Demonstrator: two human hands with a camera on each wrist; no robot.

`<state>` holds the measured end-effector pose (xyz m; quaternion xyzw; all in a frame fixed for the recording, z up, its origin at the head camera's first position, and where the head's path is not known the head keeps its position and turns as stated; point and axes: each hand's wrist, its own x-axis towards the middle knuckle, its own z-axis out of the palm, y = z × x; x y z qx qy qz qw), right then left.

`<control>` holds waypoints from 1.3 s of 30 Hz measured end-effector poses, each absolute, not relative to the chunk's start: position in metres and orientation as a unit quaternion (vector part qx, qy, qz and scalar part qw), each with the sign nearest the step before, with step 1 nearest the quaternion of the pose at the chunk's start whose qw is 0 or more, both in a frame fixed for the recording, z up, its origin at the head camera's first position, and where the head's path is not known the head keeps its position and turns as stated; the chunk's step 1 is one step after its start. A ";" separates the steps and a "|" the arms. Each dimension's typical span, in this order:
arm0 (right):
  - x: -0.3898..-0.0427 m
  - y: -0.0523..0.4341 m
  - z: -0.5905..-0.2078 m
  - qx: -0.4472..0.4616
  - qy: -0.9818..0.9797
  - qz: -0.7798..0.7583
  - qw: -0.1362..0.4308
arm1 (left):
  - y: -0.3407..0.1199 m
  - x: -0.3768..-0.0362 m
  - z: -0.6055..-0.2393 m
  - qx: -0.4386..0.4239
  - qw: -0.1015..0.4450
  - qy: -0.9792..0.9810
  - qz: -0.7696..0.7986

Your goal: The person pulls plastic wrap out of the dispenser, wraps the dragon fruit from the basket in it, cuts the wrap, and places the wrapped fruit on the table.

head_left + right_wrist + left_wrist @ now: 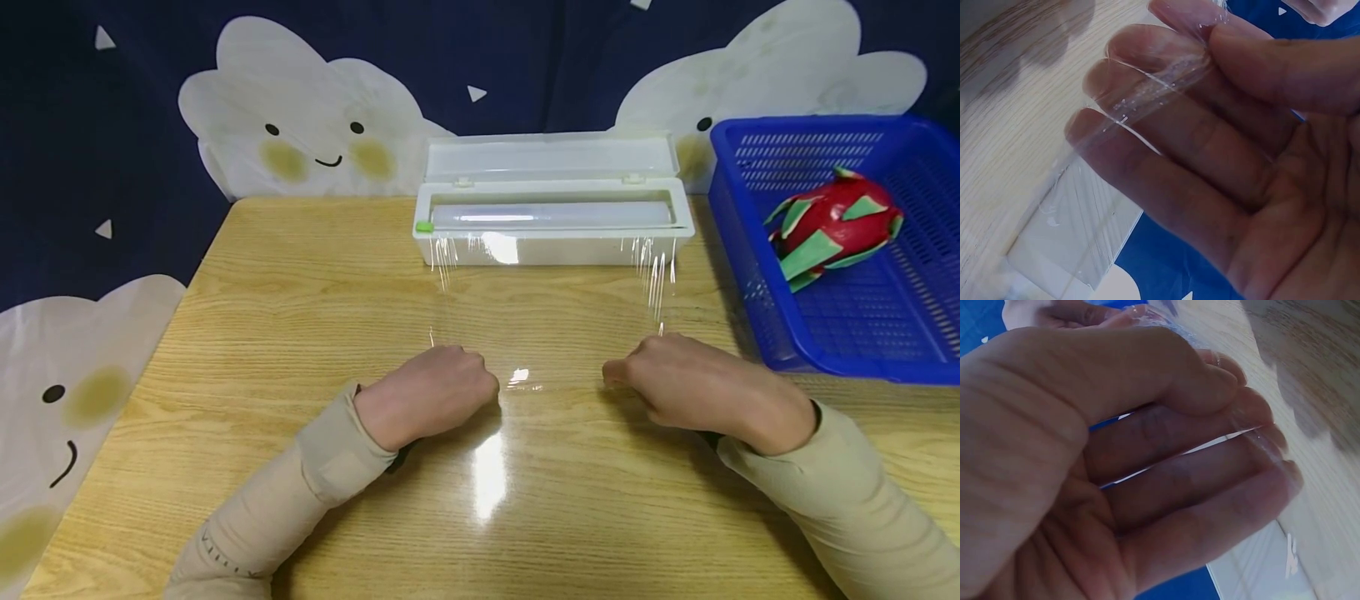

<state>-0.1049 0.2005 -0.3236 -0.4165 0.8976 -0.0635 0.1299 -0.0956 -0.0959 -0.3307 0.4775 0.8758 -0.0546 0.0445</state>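
A clear sheet of plastic wrap stretches over the table from a white dispenser box toward me. My left hand pinches the near left part of its edge between thumb and index finger. In the left wrist view the film crosses the other fingertips. At the near right, my right hand pinches the edge too; bunched film lies across its fingers in the right wrist view. The box lid stands raised at the back, and a roll lies inside. A green slider sits at the box's left end.
A blue plastic basket stands at the right, with a red and green dragon fruit in it. Behind the wooden table hangs a dark blue cloth with white cloud faces.
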 end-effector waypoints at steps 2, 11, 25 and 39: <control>-0.105 0.200 -0.323 -0.414 0.898 -0.063 0.134 | -0.096 -0.095 -0.332 0.477 0.043 0.876 -0.059; -0.104 0.198 -0.324 -0.409 0.899 -0.058 0.146 | -0.096 -0.095 -0.333 0.476 0.053 0.876 -0.058; -0.102 0.196 -0.326 -0.408 0.899 -0.053 0.151 | -0.096 -0.096 -0.332 0.472 0.075 0.877 -0.046; -0.101 0.195 -0.327 -0.406 0.898 -0.062 0.159 | -0.096 -0.094 -0.333 0.487 0.070 0.869 -0.054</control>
